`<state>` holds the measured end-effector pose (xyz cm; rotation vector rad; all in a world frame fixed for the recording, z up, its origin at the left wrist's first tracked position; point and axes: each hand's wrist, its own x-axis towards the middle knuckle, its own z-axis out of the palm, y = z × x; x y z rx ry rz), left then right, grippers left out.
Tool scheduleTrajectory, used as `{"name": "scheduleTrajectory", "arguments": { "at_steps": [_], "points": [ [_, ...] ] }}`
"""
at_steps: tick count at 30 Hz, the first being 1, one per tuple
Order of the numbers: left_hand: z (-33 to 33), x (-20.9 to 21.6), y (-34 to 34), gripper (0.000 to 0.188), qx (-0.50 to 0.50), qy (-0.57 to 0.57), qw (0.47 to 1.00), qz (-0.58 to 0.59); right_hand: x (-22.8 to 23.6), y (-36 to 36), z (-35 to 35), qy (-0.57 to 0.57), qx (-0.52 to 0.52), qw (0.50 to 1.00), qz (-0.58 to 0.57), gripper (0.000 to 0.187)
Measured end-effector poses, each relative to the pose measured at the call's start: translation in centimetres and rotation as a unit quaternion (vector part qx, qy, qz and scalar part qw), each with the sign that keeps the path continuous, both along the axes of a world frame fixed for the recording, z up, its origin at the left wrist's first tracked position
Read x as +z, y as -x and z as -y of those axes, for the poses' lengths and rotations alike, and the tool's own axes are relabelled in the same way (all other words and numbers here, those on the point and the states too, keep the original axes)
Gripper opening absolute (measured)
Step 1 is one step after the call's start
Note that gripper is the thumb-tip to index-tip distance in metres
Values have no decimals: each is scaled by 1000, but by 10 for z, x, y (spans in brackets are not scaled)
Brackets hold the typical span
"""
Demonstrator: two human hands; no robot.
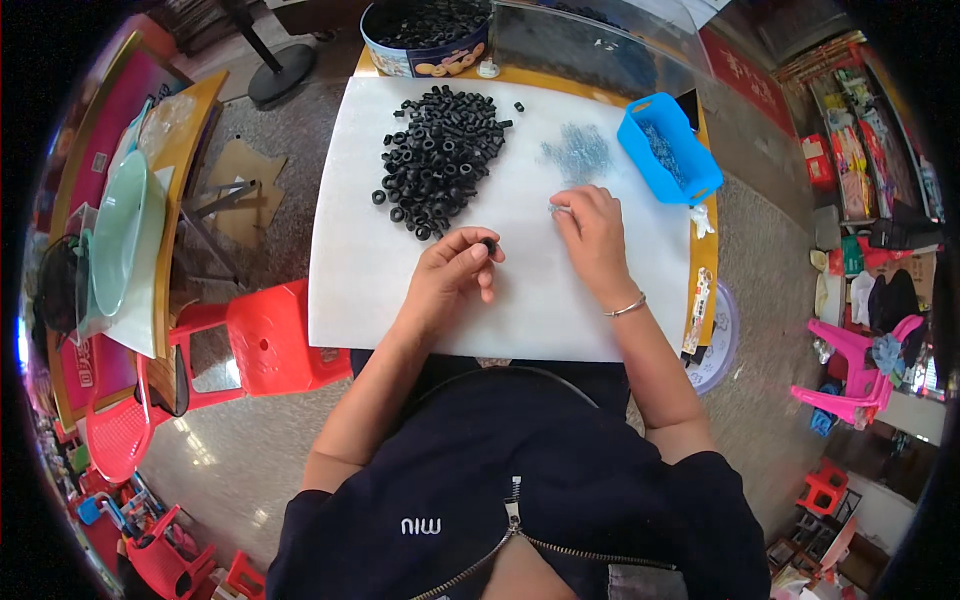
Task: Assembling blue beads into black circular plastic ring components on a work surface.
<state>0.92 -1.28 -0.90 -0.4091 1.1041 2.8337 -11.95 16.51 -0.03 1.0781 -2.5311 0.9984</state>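
Note:
Between the thumb and fingers of my left hand (pixel 452 268) is a small black ring-shaped part (pixel 489 245). My right hand (pixel 596 238) pinches a tiny shiny metal piece (pixel 560 208), too small to name for sure. Both hands are over the white table mat (pixel 520 320). Beyond my left hand lies a heap of black ring-shaped parts (pixel 440 160), short and hollow. A loose pile of small pale metallic pieces (pixel 580 153) is spread just past my right hand. To the right of that pile stands a blue plastic basket (pixel 668 150) with more such pieces inside.
A round tin (pixel 427 55) full of black parts stands at the table's far edge, beside a clear plastic bin (pixel 600 40). A red stool (pixel 275 340) is left of the table. Further left, a green basin (pixel 128 235) rests on a side table. Pink chair (pixel 855 370) at right.

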Motion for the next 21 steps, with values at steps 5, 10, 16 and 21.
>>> {"name": "scheduleTrajectory", "arguments": {
  "at_steps": [5, 10, 16, 21],
  "points": [
    [-1, -3, 1, 20, 6, 18, 1000, -7, -3, -8, -9, -1, -46, 999, -9, 17],
    [0, -3, 1, 21, -2, 22, 1000, -4, -5, -11, -8, -31, -53, 998, -26, 18],
    [-7, 1, 2, 22, 32, 68, 997, 13, -2, -9, -9, 47, -26, 998, 30, 7],
    [-19, 15, 4, 21, 10, 507, 862, -7, -11, -9, -7, 102, -38, 991, 81, 8]
  ]
}}
